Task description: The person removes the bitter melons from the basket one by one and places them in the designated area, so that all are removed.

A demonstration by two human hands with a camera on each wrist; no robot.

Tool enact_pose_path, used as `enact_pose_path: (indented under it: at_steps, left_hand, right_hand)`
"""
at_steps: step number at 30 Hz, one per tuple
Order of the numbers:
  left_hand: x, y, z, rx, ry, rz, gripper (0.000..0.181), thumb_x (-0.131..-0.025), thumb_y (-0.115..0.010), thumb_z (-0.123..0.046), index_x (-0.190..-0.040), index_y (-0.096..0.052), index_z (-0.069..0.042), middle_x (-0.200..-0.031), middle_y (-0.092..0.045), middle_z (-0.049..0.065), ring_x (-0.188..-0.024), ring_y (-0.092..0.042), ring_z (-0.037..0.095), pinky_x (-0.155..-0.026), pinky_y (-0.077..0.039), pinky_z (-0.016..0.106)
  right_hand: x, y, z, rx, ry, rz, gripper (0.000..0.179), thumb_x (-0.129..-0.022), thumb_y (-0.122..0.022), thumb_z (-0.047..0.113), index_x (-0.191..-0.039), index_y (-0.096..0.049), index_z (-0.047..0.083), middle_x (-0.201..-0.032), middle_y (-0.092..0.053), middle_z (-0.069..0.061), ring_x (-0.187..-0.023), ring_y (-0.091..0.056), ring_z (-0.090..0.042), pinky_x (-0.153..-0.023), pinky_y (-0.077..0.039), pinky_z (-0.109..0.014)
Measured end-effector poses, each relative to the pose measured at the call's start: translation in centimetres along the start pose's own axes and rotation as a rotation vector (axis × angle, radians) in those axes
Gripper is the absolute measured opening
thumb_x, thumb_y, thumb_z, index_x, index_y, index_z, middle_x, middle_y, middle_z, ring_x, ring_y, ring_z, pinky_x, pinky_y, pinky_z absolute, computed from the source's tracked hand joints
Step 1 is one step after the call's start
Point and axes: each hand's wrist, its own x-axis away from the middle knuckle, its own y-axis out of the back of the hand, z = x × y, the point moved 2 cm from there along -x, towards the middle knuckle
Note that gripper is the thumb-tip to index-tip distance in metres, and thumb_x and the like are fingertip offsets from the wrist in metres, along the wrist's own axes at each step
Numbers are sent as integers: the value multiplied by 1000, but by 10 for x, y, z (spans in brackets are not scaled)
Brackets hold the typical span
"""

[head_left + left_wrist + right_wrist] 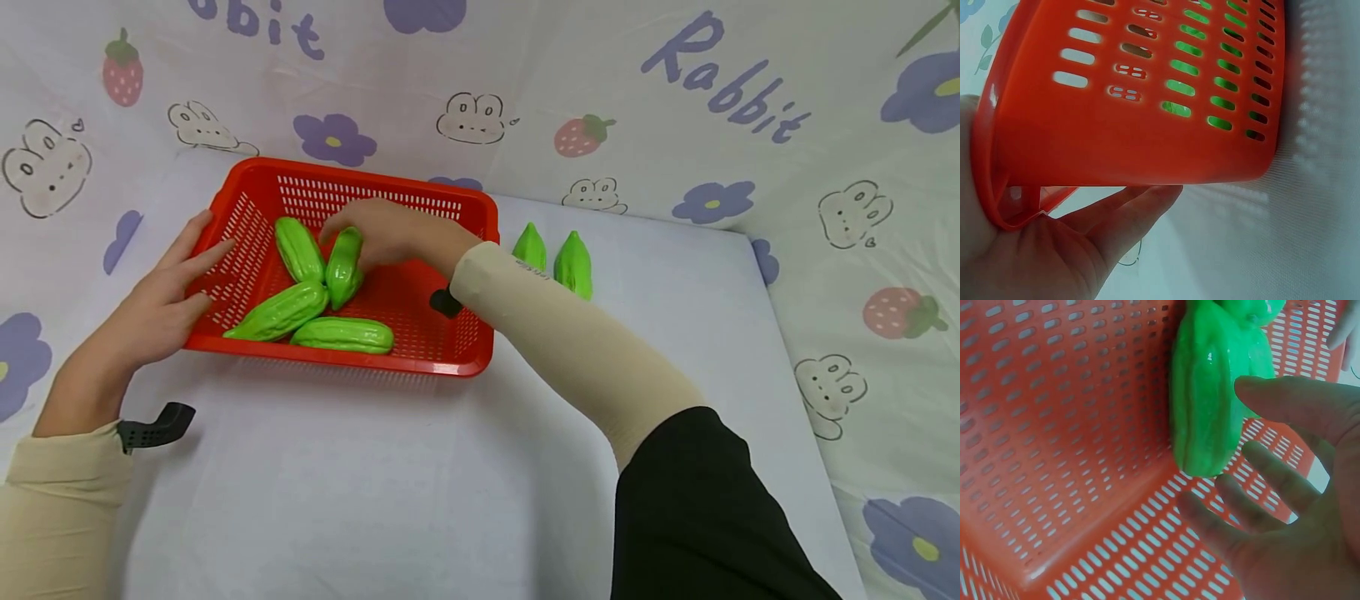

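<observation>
Green gourds lie in two groups before you: four inside the red basket and two on the white surface, just past the basket's right end. Of the four, one slants near the far left corner, another points its tip toward the near left corner, and a third lies along the near wall. The fourth gourd sits between these and your right hand, its lower end close to the others.

Your right hand reaches into the basket from the right. The right wrist view shows its fingers apart, the thumb overlapping the edge of a gourd; I cannot tell whether it touches.

Your left hand is clamped on the basket's left end. Its thumb comes over the rim, while fingers also stretch along the outside of the end wall in the left wrist view.

The outside pair lies side by side, tips pointing away from you, your right arm covering part of it. You wear a beige sleeve on each forearm and a black sleeve above the right one. Behind the surface hangs a pale cloth printed with rabbits, strawberries and purple flowers.
</observation>
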Motion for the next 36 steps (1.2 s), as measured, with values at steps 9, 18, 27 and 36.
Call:
enact_pose_path:
  at_steps: [9,18,27,36]
  left_hand:
    - [-1,-1,0,-1,-11,-3,74,-99,-48,11,-169,-30,-2,-183,6,-4,-166,-1,31,-89,-32,3]
    - [-1,-2,-3,-8,-8,3,73,-99,-48,11,-169,-30,-1,-183,6,-2,-166,-2,35,-86,-31,0]
    - [-1,0,-3,-31,-2,4,72,-100,-48,10,-169,-30,0,-183,7,-3,-166,-1,34,-88,-31,4]
    - [-1,0,0,-22,-2,2,73,-100,-48,11,-170,-29,-1,-183,7,-3,-166,-1,34,-86,-31,2]
  right_hand:
    - [-5,-4,-1,61,-4,2,50,-96,-73,3,-143,-72,20,-151,-60,-2,-141,-49,-19,-115,-34,-25]
    - [0,-8,1,187,-8,-3,44,-100,-67,3,-140,-75,20,-143,-63,-3,-136,-52,-21,-118,-36,-29]
    - [10,-4,5,224,-118,82,41,-98,-77,18,-139,-74,23,-139,-67,0,-127,-57,-21,-109,-45,-33]
    - [13,-9,-1,104,-141,92,30,-95,-78,14,-124,-74,18,-122,-66,-1,-110,-55,-20,-87,-51,-28]
